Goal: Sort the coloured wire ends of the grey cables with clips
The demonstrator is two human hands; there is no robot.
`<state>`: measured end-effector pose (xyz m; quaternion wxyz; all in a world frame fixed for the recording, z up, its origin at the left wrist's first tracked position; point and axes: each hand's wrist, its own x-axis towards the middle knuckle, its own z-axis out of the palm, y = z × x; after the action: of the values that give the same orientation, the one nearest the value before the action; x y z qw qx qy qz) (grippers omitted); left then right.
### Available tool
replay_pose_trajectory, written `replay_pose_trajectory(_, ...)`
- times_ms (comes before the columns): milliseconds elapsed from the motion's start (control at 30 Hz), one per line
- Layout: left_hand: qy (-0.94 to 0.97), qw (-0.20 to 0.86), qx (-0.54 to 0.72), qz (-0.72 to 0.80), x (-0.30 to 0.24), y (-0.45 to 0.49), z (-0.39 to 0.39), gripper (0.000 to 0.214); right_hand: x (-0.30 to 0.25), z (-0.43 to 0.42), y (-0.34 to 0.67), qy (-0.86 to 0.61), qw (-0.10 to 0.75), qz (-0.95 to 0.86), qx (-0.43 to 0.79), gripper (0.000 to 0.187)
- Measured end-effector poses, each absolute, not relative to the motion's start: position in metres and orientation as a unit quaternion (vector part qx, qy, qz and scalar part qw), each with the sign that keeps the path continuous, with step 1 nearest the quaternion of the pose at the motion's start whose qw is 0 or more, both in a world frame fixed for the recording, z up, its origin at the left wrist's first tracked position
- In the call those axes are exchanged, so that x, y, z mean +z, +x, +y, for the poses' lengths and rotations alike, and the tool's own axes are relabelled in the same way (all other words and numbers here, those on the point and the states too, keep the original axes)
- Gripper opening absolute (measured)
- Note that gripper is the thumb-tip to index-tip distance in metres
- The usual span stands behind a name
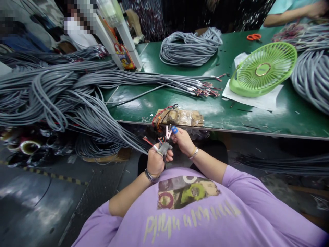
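My left hand [156,161], with grey covers on the thumb and a finger, is closed around a grey cable near its end. Thin coloured wires [162,139] fan out of the top of that grip. My right hand [183,141] is closed in a pinch just to the right, with a blue cover on one fingertip. At its fingertips stands a small pale pink, clip-like piece [168,132]; whether the fingers hold it or a wire is too small to tell. A bundle of grey cables [120,132] runs down from the left towards my left hand.
A wooden block [190,117] with red and black leads lies at the edge of the green table [218,120]. Behind it are stripped cable ends [205,90], a cable coil [190,46], a green fan [264,68] and orange-handled scissors [254,36]. Another person's arm [290,17] is at back right.
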<state>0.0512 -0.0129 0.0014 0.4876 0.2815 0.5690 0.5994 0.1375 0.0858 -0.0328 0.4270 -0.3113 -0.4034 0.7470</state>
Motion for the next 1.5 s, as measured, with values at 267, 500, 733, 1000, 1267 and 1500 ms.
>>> replay_pose_trajectory(267, 0.284, 0.487, 0.601, 0.567, -0.004, 0.051, -0.012, 0.029, -0.029, 0.091, 0.129, -0.207, 0.306, -0.263, 0.892, 0.052)
replay_pose_trajectory(500, 0.284, 0.489, 0.596, 0.571, -0.005, 0.05, -0.014, 0.029, -0.027, 0.09, 0.123, -0.223, 0.352, -0.228, 0.88, 0.049)
replay_pose_trajectory(733, 0.289, 0.497, 0.595, 0.561, -0.004, 0.05, -0.015, 0.027, -0.024, 0.088, 0.123, -0.236, 0.366, -0.229, 0.871, 0.049)
replay_pose_trajectory(1000, 0.282, 0.493, 0.593, 0.57, -0.006, 0.049, -0.014, 0.029, -0.022, 0.088, 0.123, -0.255, 0.364, -0.224, 0.867, 0.048)
replay_pose_trajectory(1267, 0.29, 0.476, 0.605, 0.568, -0.005, 0.048, -0.019, 0.029, -0.024, 0.085, 0.131, -0.237, 0.3, -0.214, 0.899, 0.06)
replay_pose_trajectory(1500, 0.298, 0.439, 0.621, 0.577, -0.004, 0.043, -0.023, 0.029, -0.018, 0.089, 0.139, -0.205, 0.27, -0.256, 0.905, 0.051)
